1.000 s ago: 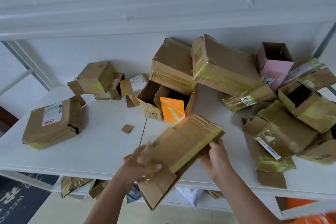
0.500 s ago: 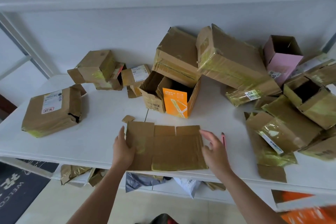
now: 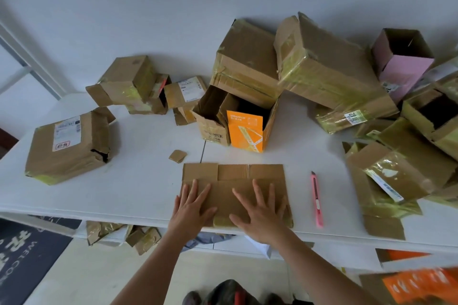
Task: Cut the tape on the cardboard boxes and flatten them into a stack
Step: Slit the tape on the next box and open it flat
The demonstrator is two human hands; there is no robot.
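Now your left hand point(image 3: 190, 208) and right hand point(image 3: 260, 213) press flat, fingers spread, gripping nothing, on the flattened box point(image 3: 235, 188); the pink cutter point(image 3: 317, 199) lies just right of it on the table point(image 3: 138, 181).

White wall point(image 3: 124, 7) fills the top half, plain, w/ soft even daylight, no hard shadows. Far left: a pale window frame point(image 3: 27, 64) runs diagonally, bright glass on both sides of it. White table point(image 3: 138, 181) spans the view; a thin seam point(image 3: 202, 153) runs front to back near the middle. Under the table a lower white shelf point(image 3: 238, 246) shows along the front edge. Floor point(image 3: 81, 277) is pale beige, smooth. Bottom left: dark mat point(image 3: 27, 255) w/ light lettering, partly reads "WELCO", cut off by the frame edge. A dark brown strip point(image 3: 6, 140) sits at the left edge beside the table, too small to tell what.
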